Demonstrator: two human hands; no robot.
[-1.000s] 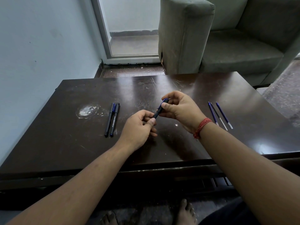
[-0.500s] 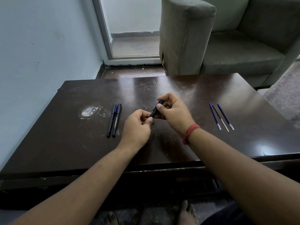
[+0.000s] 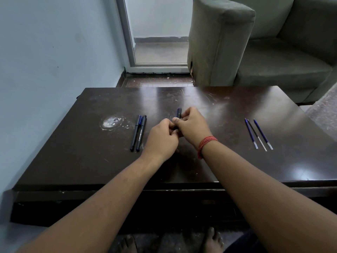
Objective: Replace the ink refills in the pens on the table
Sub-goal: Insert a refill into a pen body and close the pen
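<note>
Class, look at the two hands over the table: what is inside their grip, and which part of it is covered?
A dark pen is pinched between the left hand and right hand. Only its upper end pokes out above the right hand's fingers; the rest of the barrel and its tip are covered.

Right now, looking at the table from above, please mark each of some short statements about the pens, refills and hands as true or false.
1. Both hands hold one pen together. True: the left hand and the right hand both grip it.
2. Two pens lie side by side to the left of the hands. True.
3. Five refills lie on the right of the table. False: three refills lie there.
4. The refills lie on the sofa. False: they lie on the table; the sofa stands behind it.
5. A red thread is on the left wrist. False: the red thread is on the right wrist.
</note>
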